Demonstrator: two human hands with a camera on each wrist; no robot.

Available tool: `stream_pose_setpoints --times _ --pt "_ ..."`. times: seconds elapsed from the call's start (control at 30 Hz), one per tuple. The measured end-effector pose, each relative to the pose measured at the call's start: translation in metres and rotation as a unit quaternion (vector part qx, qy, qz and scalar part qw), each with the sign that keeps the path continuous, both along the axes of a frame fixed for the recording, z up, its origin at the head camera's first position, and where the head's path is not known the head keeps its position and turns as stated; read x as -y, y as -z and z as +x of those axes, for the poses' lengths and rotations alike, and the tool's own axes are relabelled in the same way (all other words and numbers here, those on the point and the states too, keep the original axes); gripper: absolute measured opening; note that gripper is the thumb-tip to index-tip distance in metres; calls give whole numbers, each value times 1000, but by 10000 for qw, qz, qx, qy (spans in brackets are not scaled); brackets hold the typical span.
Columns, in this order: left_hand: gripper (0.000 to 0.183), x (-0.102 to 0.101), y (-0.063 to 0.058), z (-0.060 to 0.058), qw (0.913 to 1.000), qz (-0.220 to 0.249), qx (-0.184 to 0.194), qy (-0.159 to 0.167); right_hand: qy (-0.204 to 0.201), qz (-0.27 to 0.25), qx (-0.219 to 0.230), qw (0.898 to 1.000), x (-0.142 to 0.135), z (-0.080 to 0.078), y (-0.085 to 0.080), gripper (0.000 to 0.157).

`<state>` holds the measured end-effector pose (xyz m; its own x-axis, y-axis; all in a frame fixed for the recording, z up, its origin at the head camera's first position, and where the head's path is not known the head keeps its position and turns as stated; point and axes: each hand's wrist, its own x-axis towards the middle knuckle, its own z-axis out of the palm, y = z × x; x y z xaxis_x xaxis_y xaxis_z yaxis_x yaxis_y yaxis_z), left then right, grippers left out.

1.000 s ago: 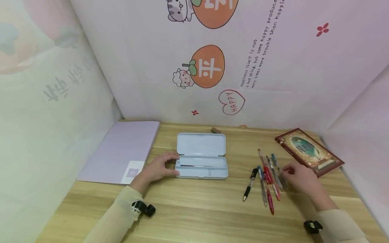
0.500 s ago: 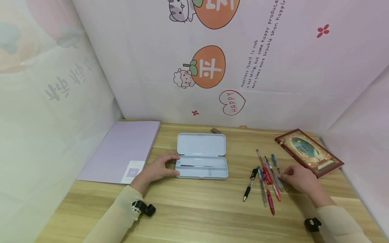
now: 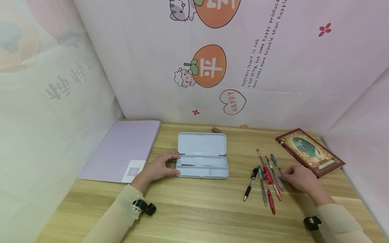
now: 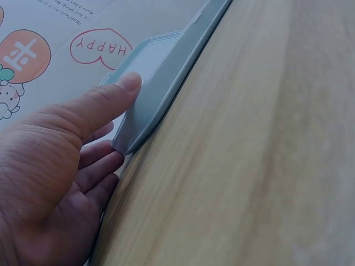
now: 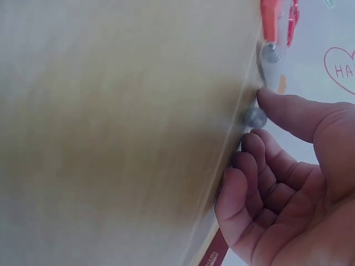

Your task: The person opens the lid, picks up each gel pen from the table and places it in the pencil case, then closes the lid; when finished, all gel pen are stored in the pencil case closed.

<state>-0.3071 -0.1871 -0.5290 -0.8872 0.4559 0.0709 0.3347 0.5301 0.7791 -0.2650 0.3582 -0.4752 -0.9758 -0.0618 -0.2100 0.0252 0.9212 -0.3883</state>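
Observation:
An open light-blue pencil case [image 3: 194, 171] lies on the table with a thin dark stick-like item [image 3: 188, 165] inside. My left hand [image 3: 156, 168] holds the case's left end; in the left wrist view its thumb [image 4: 108, 100] lies on the rim, fingertips at the corner. At the right, my right hand [image 3: 299, 177] pinches the lower end of a blue-capped pen [image 3: 275, 160] between thumb and index finger. That pen's rounded end [image 5: 255, 117] shows between the fingertips in the right wrist view. Several pens lie left of it, among them a black pen [image 3: 250, 184] and a red pen [image 3: 271, 201].
A red-edged book [image 3: 310, 152] lies behind my right hand. At the left is a large lilac folder [image 3: 124, 145]. A small brown block [image 3: 216, 130] sits behind the case, near the printed back wall [image 3: 146, 67]. Wood tabletop [image 3: 194, 209] runs along the front.
My right hand has moved slightly left onto the blue-capped pen and now pinches its end. A few neighbouring pens have shifted a little. My left hand keeps its place on the case.

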Motion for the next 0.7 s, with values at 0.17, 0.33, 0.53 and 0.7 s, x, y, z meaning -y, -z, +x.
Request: stream_pose_setpoints --times 0.17,0.33,0.53,0.7 --pt "66 0 0 0 10000 3 8 5 -19 -140 -20 9999 0 -1 4 31" --pt "65 0 1 0 10000 15 -35 22 -38 -286 -103 9995 -1 -3 -3 36" --pt "64 0 1 0 10000 30 -66 25 -149 -407 -440 9981 6 -5 -20 47" --pt "65 0 0 1 10000 23 -44 23 -212 -527 -696 9960 18 -8 -30 50"
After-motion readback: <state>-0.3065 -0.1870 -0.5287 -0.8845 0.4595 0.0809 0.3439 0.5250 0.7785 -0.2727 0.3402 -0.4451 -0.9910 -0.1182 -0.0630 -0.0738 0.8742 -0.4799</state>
